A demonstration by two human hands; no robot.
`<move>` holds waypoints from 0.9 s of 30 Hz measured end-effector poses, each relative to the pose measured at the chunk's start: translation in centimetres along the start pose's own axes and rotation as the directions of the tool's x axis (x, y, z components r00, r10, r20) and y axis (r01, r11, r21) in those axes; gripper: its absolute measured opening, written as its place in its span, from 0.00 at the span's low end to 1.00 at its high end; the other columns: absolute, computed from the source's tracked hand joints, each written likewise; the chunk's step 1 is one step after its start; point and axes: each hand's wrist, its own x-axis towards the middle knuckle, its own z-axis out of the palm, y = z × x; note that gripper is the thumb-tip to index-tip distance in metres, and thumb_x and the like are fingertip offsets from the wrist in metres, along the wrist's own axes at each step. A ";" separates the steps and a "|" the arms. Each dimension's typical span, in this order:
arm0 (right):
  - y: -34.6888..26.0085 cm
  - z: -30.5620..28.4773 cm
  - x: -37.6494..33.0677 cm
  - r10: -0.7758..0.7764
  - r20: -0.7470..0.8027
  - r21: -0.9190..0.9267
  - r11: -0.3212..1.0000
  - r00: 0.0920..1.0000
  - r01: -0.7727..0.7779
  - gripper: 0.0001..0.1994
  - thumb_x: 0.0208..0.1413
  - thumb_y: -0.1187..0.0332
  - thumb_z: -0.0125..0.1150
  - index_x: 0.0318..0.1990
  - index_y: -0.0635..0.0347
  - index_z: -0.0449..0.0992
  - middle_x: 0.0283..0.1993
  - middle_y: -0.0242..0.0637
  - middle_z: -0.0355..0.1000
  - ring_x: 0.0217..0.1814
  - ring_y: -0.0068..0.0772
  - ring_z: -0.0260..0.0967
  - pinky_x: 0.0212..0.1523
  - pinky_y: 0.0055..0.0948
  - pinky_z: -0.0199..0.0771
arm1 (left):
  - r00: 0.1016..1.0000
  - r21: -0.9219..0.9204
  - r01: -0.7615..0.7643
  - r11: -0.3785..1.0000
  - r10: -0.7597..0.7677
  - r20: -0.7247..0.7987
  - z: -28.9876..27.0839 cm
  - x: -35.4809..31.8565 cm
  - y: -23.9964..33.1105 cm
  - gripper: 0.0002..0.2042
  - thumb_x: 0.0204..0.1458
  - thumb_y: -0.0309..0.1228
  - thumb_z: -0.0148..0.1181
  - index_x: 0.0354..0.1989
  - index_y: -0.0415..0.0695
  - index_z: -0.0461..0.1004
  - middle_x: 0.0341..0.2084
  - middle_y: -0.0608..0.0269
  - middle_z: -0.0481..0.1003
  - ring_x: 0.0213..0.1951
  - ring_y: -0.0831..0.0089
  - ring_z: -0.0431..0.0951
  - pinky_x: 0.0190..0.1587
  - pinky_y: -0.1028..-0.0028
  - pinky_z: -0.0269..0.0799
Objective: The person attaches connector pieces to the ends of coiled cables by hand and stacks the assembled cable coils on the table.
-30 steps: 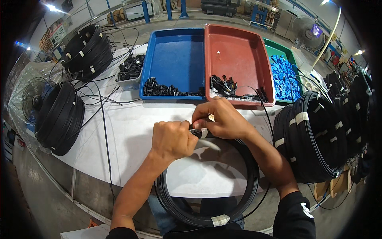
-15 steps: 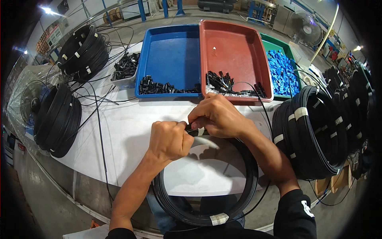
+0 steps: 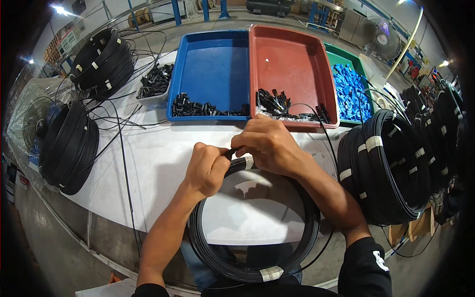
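My left hand point(image 3: 204, 168) is closed in a fist around a small black cylindrical piece point(image 3: 230, 153), which looks like a cable-end connector. The thumb and fingers of my right hand point(image 3: 267, 144) pinch the other end of it. Most of the piece is hidden by my fingers. Just below my hands lies a coil of black cable point(image 3: 310, 218), bound with white tape point(image 3: 271, 273) at the near side. The coil's near part overhangs the table edge above my lap, and my right forearm crosses its right side.
Behind my hands stand a blue tray point(image 3: 213, 64) and a red tray point(image 3: 287, 54) with black parts, then a green tray point(image 3: 344, 52) of small blue parts. A clear tub point(image 3: 154, 101) holds black pieces. Big cable coils flank me, left point(image 3: 69, 148) and right point(image 3: 381, 173). A loose cable point(image 3: 126, 173) hangs over the edge.
My left hand has lifted slightly and turned, and my right hand has shifted a little left. The black piece now shows between my fingertips. A pale blurred streak inside the coil is gone.
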 end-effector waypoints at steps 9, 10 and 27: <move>-1.0 -1.9 1.0 0.323 0.306 0.252 0.880 0.896 -0.403 0.07 0.42 0.78 0.70 0.32 0.66 0.81 0.27 0.46 0.78 0.30 0.40 0.79 0.34 0.34 0.74 | 0.979 0.266 -0.177 0.947 0.198 -0.053 0.2 -0.1 2.1 0.11 0.43 0.26 0.50 0.12 0.36 0.65 0.08 0.46 0.64 0.12 0.48 0.67 0.19 0.58 0.64; -0.9 -2.1 0.8 0.321 0.288 0.246 0.886 0.903 -0.393 0.08 0.42 0.78 0.71 0.32 0.67 0.80 0.28 0.46 0.78 0.30 0.40 0.79 0.35 0.34 0.74 | 0.974 0.271 -0.186 0.945 0.214 -0.078 0.4 0.2 2.0 0.11 0.43 0.26 0.50 0.12 0.37 0.65 0.08 0.47 0.65 0.12 0.48 0.68 0.19 0.58 0.64; 0.0 -0.1 -0.2 0.155 0.088 0.237 0.956 0.984 -0.171 0.05 0.39 0.81 0.65 0.27 0.65 0.78 0.23 0.46 0.75 0.29 0.50 0.77 0.30 0.42 0.73 | 0.985 0.073 0.117 0.990 -0.125 0.119 -1.2 -0.5 -1.2 0.15 0.46 0.33 0.47 0.16 0.33 0.69 0.08 0.52 0.62 0.11 0.61 0.58 0.19 0.66 0.55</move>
